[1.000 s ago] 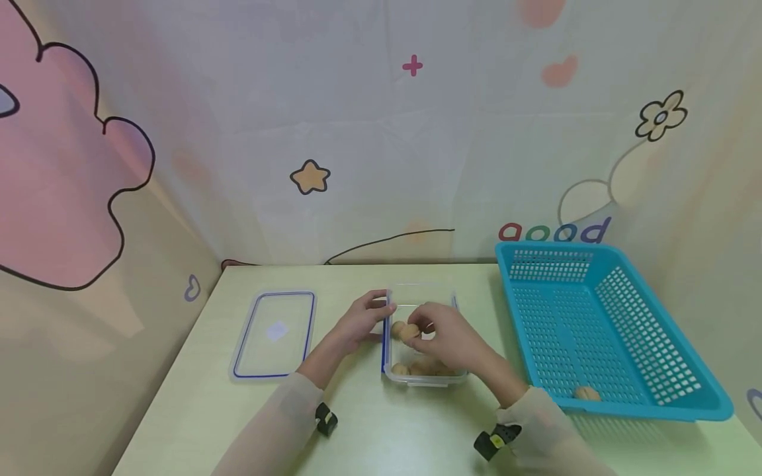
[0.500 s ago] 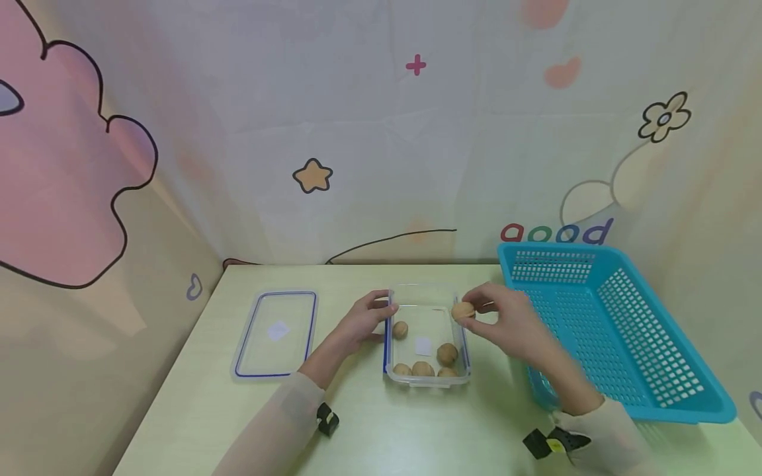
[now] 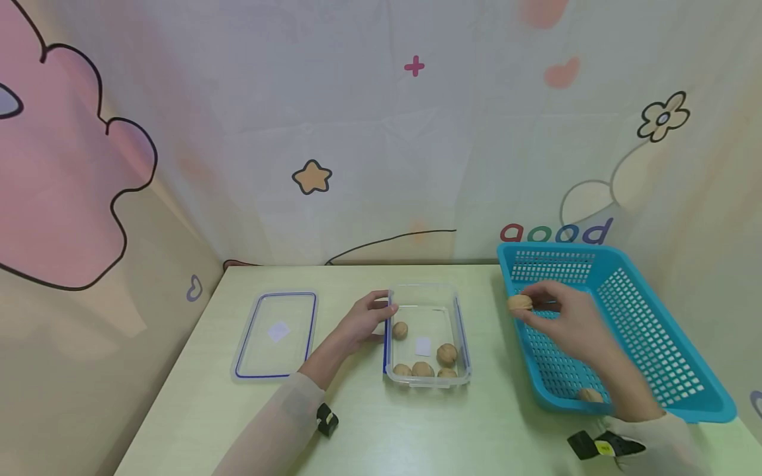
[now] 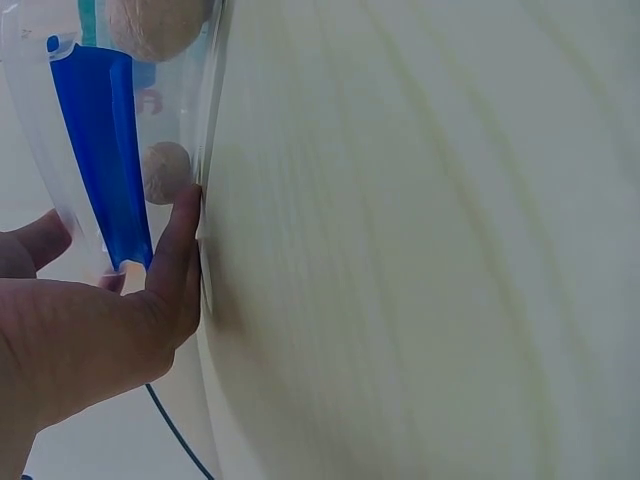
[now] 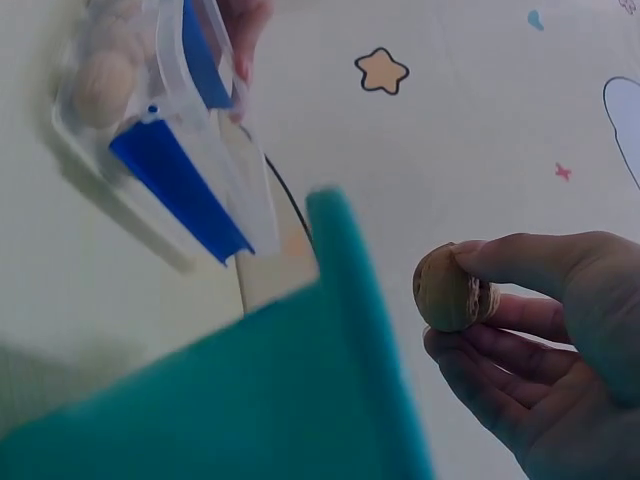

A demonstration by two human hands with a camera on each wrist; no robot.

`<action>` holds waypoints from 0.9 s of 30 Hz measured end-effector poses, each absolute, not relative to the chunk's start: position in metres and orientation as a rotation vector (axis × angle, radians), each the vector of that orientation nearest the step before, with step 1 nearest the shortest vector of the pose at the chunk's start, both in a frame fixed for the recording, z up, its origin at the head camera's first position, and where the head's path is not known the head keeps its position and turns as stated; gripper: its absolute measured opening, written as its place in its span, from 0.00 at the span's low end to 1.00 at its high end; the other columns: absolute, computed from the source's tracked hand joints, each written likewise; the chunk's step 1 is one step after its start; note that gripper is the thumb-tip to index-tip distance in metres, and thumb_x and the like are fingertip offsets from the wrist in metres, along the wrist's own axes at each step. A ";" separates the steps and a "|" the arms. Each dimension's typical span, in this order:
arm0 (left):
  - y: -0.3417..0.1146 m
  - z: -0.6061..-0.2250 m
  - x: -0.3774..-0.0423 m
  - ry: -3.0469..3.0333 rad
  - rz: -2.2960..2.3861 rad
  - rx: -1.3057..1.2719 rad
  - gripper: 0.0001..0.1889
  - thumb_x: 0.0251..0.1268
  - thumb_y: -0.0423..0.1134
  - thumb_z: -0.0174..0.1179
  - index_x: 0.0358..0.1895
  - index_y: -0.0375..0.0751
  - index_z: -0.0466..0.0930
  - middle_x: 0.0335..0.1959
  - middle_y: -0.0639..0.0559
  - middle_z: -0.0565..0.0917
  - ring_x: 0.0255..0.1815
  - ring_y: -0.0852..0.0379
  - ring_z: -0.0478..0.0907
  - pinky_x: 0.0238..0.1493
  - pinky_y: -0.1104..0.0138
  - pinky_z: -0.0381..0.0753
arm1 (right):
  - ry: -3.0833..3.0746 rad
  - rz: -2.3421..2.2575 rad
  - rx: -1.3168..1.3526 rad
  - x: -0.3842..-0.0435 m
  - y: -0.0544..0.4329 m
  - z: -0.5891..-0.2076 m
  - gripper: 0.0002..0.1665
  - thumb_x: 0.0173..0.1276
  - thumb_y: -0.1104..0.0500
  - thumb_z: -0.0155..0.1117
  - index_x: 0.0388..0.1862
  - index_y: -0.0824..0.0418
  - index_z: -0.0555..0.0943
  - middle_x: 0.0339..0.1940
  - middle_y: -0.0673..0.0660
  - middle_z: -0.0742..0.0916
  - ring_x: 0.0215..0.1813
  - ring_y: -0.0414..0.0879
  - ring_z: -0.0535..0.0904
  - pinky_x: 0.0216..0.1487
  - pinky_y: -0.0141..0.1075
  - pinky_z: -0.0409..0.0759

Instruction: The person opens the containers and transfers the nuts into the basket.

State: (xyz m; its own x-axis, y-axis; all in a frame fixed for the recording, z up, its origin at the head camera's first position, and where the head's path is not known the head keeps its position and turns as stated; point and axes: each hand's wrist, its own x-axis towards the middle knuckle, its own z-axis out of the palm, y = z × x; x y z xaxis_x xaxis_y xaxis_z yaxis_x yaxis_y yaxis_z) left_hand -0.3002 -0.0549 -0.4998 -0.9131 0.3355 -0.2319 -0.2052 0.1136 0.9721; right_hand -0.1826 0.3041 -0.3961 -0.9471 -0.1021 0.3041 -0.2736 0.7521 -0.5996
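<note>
My right hand pinches a walnut between thumb and fingertips, above the left rim of the blue basket. In the right wrist view the held walnut shows its ridged seam, above the blurred basket rim. My left hand grips the left side of a clear plastic food box. In the left wrist view its fingers lie along the box wall by a blue latch flap. Several walnuts lie in the box, mostly along its near end. Another walnut sits in the basket's near corner.
A clear lid with a blue seal lies flat on the table, left of the box. Behind the table hangs a printed cloth. The basket takes up the table's right side.
The right hand has lifted a walnut out of the box and carried it right, over the box's side to above the basket. The left hand has stayed on the box.
</note>
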 end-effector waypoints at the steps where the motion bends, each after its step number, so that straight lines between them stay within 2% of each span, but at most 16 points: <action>1: -0.055 -0.500 -0.300 2.001 1.857 0.128 0.30 0.81 0.45 0.62 0.80 0.45 0.66 0.79 0.35 0.66 0.77 0.33 0.67 0.65 0.37 0.78 | -2.699 0.981 0.288 -0.183 0.308 -0.398 0.23 0.72 0.55 0.76 0.60 0.65 0.83 0.51 0.63 0.89 0.53 0.63 0.88 0.48 0.29 0.87; 3: -0.056 -0.500 -0.301 1.997 1.861 0.130 0.30 0.80 0.45 0.62 0.80 0.45 0.67 0.79 0.35 0.66 0.77 0.34 0.67 0.65 0.37 0.79 | -2.694 0.979 0.275 -0.184 0.315 -0.402 0.23 0.73 0.54 0.75 0.59 0.65 0.83 0.51 0.63 0.89 0.53 0.63 0.88 0.47 0.24 0.84; 6: -0.057 -0.500 -0.302 1.988 1.870 0.135 0.30 0.80 0.45 0.62 0.80 0.45 0.67 0.79 0.35 0.67 0.77 0.34 0.68 0.64 0.39 0.80 | -2.699 0.959 0.246 -0.186 0.324 -0.408 0.23 0.74 0.52 0.75 0.58 0.65 0.83 0.50 0.63 0.89 0.53 0.64 0.88 0.48 0.26 0.85; 10: -0.057 -0.501 -0.303 1.981 1.870 0.139 0.31 0.80 0.45 0.63 0.80 0.45 0.66 0.79 0.36 0.67 0.77 0.35 0.68 0.62 0.41 0.82 | -2.740 0.938 0.199 -0.184 0.330 -0.414 0.23 0.74 0.52 0.74 0.59 0.67 0.82 0.51 0.66 0.89 0.54 0.66 0.87 0.51 0.51 0.90; 12: -0.057 -0.501 -0.302 1.976 1.873 0.139 0.31 0.80 0.45 0.62 0.80 0.45 0.66 0.79 0.36 0.67 0.77 0.35 0.68 0.62 0.41 0.82 | -2.758 0.932 0.190 -0.184 0.333 -0.418 0.23 0.75 0.53 0.74 0.59 0.68 0.82 0.51 0.67 0.89 0.54 0.67 0.87 0.51 0.58 0.88; 17: -0.056 -0.501 -0.299 1.966 1.880 0.149 0.30 0.80 0.44 0.62 0.80 0.45 0.66 0.79 0.35 0.67 0.76 0.35 0.69 0.63 0.41 0.82 | -2.762 0.921 0.196 -0.183 0.338 -0.427 0.22 0.75 0.53 0.74 0.57 0.67 0.83 0.49 0.64 0.89 0.52 0.64 0.88 0.48 0.46 0.90; 19: -0.055 -0.500 -0.299 1.966 1.879 0.154 0.30 0.81 0.44 0.62 0.80 0.45 0.66 0.79 0.35 0.67 0.76 0.35 0.69 0.62 0.41 0.82 | -2.759 0.921 0.199 -0.183 0.338 -0.429 0.21 0.75 0.54 0.74 0.57 0.67 0.83 0.49 0.64 0.89 0.52 0.64 0.88 0.47 0.45 0.90; 24: -0.056 -0.498 -0.298 1.971 1.881 0.157 0.31 0.81 0.44 0.62 0.80 0.44 0.66 0.79 0.35 0.67 0.76 0.35 0.69 0.63 0.41 0.82 | -2.750 0.929 0.205 -0.184 0.339 -0.431 0.21 0.74 0.55 0.74 0.57 0.68 0.83 0.49 0.65 0.89 0.52 0.66 0.87 0.50 0.56 0.88; 27: -0.057 -0.498 -0.298 1.979 1.882 0.154 0.31 0.81 0.44 0.62 0.80 0.44 0.66 0.79 0.35 0.67 0.76 0.34 0.68 0.63 0.41 0.82 | -2.744 0.924 0.211 -0.186 0.338 -0.433 0.21 0.74 0.55 0.74 0.56 0.68 0.83 0.48 0.65 0.89 0.51 0.65 0.87 0.50 0.58 0.88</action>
